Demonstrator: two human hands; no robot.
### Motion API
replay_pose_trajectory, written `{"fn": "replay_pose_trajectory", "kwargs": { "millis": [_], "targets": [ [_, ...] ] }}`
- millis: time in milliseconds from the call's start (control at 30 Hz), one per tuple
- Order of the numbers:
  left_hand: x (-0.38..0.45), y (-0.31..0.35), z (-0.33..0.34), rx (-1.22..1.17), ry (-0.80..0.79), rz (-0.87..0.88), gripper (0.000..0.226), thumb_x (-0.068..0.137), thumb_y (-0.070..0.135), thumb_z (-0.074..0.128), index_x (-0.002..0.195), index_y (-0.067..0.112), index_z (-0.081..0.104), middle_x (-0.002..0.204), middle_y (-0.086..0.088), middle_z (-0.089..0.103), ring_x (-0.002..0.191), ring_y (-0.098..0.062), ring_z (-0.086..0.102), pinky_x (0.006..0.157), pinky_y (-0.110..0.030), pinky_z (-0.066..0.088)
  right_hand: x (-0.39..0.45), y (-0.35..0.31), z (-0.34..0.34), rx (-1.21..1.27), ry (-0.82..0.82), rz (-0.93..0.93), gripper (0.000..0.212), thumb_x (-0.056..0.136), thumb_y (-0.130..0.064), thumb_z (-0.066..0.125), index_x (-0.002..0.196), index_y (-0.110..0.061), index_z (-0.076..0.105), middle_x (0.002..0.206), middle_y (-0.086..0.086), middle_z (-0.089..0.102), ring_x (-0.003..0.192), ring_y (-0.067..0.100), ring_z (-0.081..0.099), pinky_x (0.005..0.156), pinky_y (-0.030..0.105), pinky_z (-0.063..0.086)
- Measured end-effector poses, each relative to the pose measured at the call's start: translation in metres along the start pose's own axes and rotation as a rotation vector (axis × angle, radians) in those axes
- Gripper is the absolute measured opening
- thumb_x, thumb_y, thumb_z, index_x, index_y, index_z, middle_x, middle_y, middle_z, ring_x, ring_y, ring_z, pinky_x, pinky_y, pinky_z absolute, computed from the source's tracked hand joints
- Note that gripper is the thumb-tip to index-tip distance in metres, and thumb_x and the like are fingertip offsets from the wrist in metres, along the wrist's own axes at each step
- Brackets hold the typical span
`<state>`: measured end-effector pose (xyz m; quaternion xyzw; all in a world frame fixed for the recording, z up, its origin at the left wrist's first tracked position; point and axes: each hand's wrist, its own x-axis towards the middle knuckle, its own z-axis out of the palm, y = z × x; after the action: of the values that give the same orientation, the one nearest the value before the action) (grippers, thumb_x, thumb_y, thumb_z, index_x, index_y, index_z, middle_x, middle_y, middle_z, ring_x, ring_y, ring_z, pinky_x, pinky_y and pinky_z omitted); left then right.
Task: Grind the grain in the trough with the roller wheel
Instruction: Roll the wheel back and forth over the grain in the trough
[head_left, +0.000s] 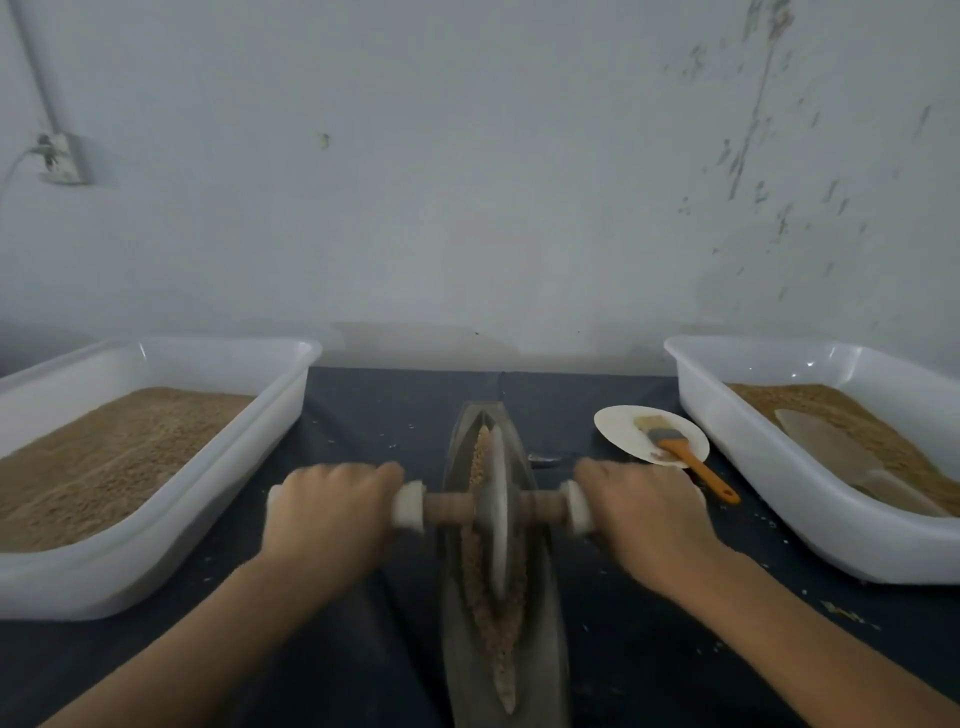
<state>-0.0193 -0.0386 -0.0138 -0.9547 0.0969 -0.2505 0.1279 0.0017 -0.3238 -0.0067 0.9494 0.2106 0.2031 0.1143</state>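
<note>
The left hand (332, 512) is curled over the left end of a wooden axle handle (449, 506), fingers wrapped round it just outside a pale end collar; the right hand (641, 512) grips the opposite end the same way. Between them stands the grey disc-shaped roller wheel (496, 514), upright on its edge inside the long, narrow, boat-shaped dark trough (540, 623), which runs away from the person along the middle of the dark cloth-covered table (649, 649). Brownish crushed grain (480, 587) lies along the trough's groove on both sides of the wheel — more of it shows at the far end and toward the near tip. The hands and handle are blurred.

On the left sits a large white rectangular plastic tub (270, 415) filled with tan grain. A matching white tub (737, 447) on the right also holds grain, with a pale translucent scoop (831, 447) lying on it. Between the trough and the right tub rests a small white round plate (618, 423), and across it lies a brush with an orange handle (696, 465). Scattered grains dot the cloth.
</note>
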Motion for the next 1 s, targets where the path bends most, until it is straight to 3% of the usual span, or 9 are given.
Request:
{"fn": "replay_pose_trajectory", "kwargs": {
  "millis": [100, 333, 400, 467, 533, 633, 733, 867, 1000],
  "targets": [
    [0.051, -0.008, 0.026, -0.015, 0.012, -0.146, 0.023, 0.083, 0.046, 0.055, 0.075, 0.031, 0.040, 0.070, 0.009, 0.056, 0.065, -0.018, 0.059, 0.053, -0.028, 0.031, 0.055, 0.009, 0.021, -0.028, 0.058, 0.080, 0.027, 0.079, -0.028, 0.067, 0.095, -0.024, 0.046, 0.090, -0.002, 0.066, 0.074, 0.021, 0.063, 0.055, 0.031, 0.040],
    [0.044, 0.000, 0.004, 0.018, -0.014, -0.088, 0.024, 0.083, 0.039, 0.059, 0.079, 0.033, 0.036, 0.076, 0.011, 0.056, 0.062, -0.013, 0.047, 0.055, -0.028, 0.028, 0.027, 0.006, 0.019, 0.088, -0.004, 0.116, 0.027, 0.082, -0.038, 0.063, 0.097, -0.025, 0.045, 0.092, -0.003, 0.065, 0.079, 0.021, 0.063, 0.061, 0.034, 0.045],
    [0.005, 0.002, -0.013, 0.003, -0.008, -0.010, 0.036, 0.075, 0.043, 0.066, 0.075, 0.035, 0.031, 0.067, 0.013, 0.048, 0.058, -0.010, 0.048, 0.050, -0.026, 0.022, -0.015, 0.000, 0.002, 0.078, 0.025, 0.026, 0.038, 0.065, -0.039, 0.077, 0.090, -0.027, 0.050, 0.079, -0.005, 0.063, 0.066, 0.016, 0.061, 0.056, 0.034, 0.050],
    [-0.030, -0.001, -0.035, -0.086, 0.055, 0.127, 0.053, 0.055, 0.041, 0.080, 0.069, 0.035, 0.029, 0.055, 0.014, 0.041, 0.045, -0.009, 0.041, 0.046, -0.021, 0.010, -0.051, -0.004, -0.021, 0.105, 0.191, -0.062, 0.054, 0.032, -0.035, 0.088, 0.072, -0.028, 0.054, 0.057, -0.005, 0.055, 0.045, 0.010, 0.051, 0.041, 0.025, 0.042],
    [-0.046, -0.008, -0.050, -0.142, 0.123, 0.185, 0.056, 0.041, 0.038, 0.085, 0.064, 0.033, 0.034, 0.049, 0.015, 0.040, 0.039, -0.008, 0.031, 0.048, -0.017, 0.006, -0.066, -0.004, -0.033, 0.095, 0.260, -0.095, 0.060, 0.017, -0.033, 0.088, 0.064, -0.028, 0.052, 0.048, -0.005, 0.048, 0.037, 0.010, 0.044, 0.037, 0.023, 0.034],
    [-0.036, -0.006, -0.043, -0.106, 0.016, 0.141, 0.054, 0.044, 0.040, 0.086, 0.062, 0.032, 0.036, 0.048, 0.013, 0.042, 0.037, -0.010, 0.037, 0.045, -0.018, 0.014, -0.051, -0.005, -0.026, 0.120, 0.014, -0.042, 0.057, 0.041, -0.041, 0.086, 0.077, -0.032, 0.044, 0.062, -0.009, 0.052, 0.051, 0.007, 0.049, 0.047, 0.026, 0.043],
    [0.013, -0.002, -0.007, -0.001, -0.004, 0.035, 0.035, 0.071, 0.045, 0.069, 0.070, 0.030, 0.037, 0.062, 0.010, 0.051, 0.056, -0.017, 0.057, 0.050, -0.026, 0.029, -0.006, 0.002, 0.007, 0.037, -0.052, 0.061, 0.031, 0.078, -0.044, 0.065, 0.092, -0.032, 0.040, 0.086, -0.008, 0.061, 0.073, 0.014, 0.059, 0.064, 0.033, 0.049],
    [0.077, -0.015, 0.027, -0.027, -0.013, -0.093, 0.022, 0.082, 0.045, 0.054, 0.074, 0.029, 0.043, 0.073, 0.008, 0.058, 0.071, -0.023, 0.061, 0.057, -0.029, 0.034, 0.068, 0.016, 0.031, -0.010, 0.112, 0.098, 0.031, 0.076, -0.033, 0.073, 0.092, -0.024, 0.047, 0.078, -0.002, 0.065, 0.059, 0.020, 0.054, 0.052, 0.030, 0.032],
    [0.075, -0.011, 0.025, -0.036, 0.005, -0.100, 0.019, 0.085, 0.041, 0.053, 0.076, 0.030, 0.042, 0.076, 0.007, 0.060, 0.067, -0.021, 0.058, 0.057, -0.030, 0.033, 0.073, 0.014, 0.032, 0.022, 0.103, 0.133, 0.030, 0.078, -0.033, 0.070, 0.091, -0.026, 0.043, 0.082, -0.002, 0.065, 0.065, 0.020, 0.058, 0.054, 0.031, 0.036]
  ]
}}
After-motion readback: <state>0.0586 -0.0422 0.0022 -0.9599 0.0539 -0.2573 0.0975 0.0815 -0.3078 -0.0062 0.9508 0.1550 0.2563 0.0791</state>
